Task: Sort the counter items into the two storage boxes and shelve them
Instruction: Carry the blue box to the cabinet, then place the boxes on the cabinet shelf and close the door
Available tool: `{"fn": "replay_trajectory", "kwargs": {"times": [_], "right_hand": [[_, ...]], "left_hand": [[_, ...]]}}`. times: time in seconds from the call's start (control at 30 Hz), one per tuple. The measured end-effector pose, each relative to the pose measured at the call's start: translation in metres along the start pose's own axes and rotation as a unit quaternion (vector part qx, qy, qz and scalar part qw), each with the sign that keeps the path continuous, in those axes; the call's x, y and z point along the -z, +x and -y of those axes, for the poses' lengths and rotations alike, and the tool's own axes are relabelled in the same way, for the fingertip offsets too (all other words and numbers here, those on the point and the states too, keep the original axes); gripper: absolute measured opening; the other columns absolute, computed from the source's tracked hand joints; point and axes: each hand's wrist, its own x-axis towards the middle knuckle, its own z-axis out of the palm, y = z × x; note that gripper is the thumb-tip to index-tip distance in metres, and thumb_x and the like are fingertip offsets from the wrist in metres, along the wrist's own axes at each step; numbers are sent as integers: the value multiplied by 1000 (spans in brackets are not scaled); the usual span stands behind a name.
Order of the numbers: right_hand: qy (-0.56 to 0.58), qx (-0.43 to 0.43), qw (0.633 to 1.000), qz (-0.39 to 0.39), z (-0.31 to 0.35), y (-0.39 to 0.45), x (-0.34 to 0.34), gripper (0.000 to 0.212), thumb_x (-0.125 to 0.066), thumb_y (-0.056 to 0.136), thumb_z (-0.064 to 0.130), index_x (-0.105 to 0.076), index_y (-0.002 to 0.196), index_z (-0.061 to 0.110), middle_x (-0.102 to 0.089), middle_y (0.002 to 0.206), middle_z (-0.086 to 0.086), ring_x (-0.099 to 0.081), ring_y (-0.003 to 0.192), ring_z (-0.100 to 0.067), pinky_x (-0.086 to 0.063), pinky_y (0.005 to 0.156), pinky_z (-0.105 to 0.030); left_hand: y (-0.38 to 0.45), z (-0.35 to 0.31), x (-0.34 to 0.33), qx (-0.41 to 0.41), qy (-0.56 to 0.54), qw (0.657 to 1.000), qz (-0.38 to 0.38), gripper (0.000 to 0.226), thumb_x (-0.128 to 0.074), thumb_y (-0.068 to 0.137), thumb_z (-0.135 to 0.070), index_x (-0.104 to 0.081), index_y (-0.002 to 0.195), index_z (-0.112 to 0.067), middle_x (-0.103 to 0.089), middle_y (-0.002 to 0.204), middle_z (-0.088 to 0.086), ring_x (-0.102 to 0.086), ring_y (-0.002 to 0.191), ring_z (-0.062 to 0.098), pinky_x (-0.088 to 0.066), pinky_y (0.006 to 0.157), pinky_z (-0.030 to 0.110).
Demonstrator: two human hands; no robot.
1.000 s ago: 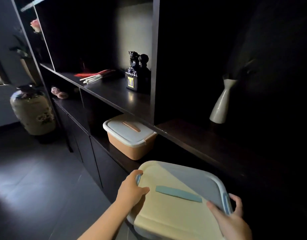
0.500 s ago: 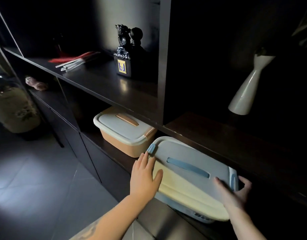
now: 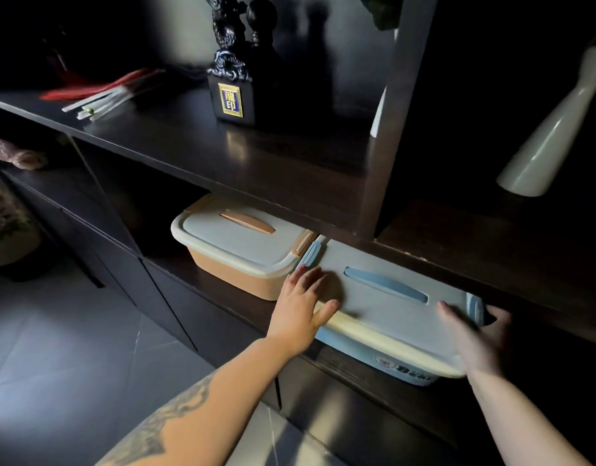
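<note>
A blue storage box with a pale lid and a blue handle sits partly inside the low shelf opening, its front edge sticking out. My left hand presses flat on the lid's near left corner, fingers straight. My right hand lies on the lid's right end by the blue side clip, thumb spread to the outside, fingers fairly straight. An orange storage box with a pale lid stands just to the left on the same shelf, close beside the blue one.
The shelf board above carries a dark figurine and red and white sticks. A white vase stands in the right compartment. A large patterned jar is on the floor at left. Dark cabinet doors lie below.
The blue box has gone from held in front of the cabinet to slid deeper into the shelf next to the orange box. Both hands shifted from its sides onto the lid.
</note>
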Motion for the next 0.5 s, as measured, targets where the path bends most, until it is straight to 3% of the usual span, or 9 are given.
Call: {"fn": "replay_trajectory", "kwargs": {"times": [0.07, 0.2, 0.27, 0.33, 0.4, 0.47, 0.5], "right_hand": [[-18, -4, 1000, -14, 0, -1, 2, 83, -83, 69, 37, -39, 136, 13, -49, 137, -16, -51, 121, -35, -43, 101, -51], [-33, -23, 998, -52, -1, -28, 3, 64, -68, 85, 37, -41, 139, 14, -50, 136, -20, -52, 118, -39, -43, 96, -47], [16, -16, 994, -104, -12, -70, -5, 55, -59, 93, 30, -37, 142, 17, -51, 135, -21, -54, 116, -35, -42, 91, -41], [102, 0, 984, -147, -30, -118, -23, 47, -49, 97, 15, -38, 143, 19, -58, 132, -10, -59, 110, -21, -43, 92, -32], [140, -7, 987, -78, -45, -161, -46, 47, -42, 97, -2, -56, 129, 29, -67, 115, 17, -60, 99, 5, -41, 83, -10], [46, 27, 993, 104, -62, -195, -72, 36, -49, 93, 7, -66, 121, 22, -67, 113, 16, -58, 106, 7, -39, 76, -5], [-35, 113, 980, 161, -66, -209, -85, 36, -55, 85, 11, -66, 119, 14, -64, 117, 12, -55, 110, 7, -40, 82, -6]], "left_hand": [[-8, 5, 2, -10, -71, 997, -12, 64, -27, 94, -57, -31, 147, -21, -22, 156, -1, 1, 147, 14, -7, 121, 39], [-66, 32, -8, 6, -198, 980, -3, 65, -42, 97, -42, -9, 151, -30, -2, 159, -15, 0, 145, -1, -7, 118, 21], [-106, 59, -25, 96, -219, 971, 11, 64, -51, 95, -31, -18, 150, -29, -4, 157, -19, -8, 144, -2, -16, 118, 24], [-133, 84, -43, 221, -234, 947, 18, 59, -56, 91, -12, -33, 145, -20, -19, 154, -10, -22, 142, 11, -27, 115, 33], [-141, 97, -57, 318, -284, 903, 47, 54, -52, 87, 2, -42, 138, -12, -40, 144, 4, -37, 135, 20, -30, 112, 32], [-134, 103, -65, 348, -336, 870, 96, 56, -45, 83, 7, -45, 136, -12, -47, 138, 5, -43, 129, 17, -30, 111, 29], [-129, 105, -70, 338, -340, 869, 122, 59, -43, 81, 9, -44, 136, -12, -48, 138, 4, -43, 129, 15, -29, 112, 27]]}}
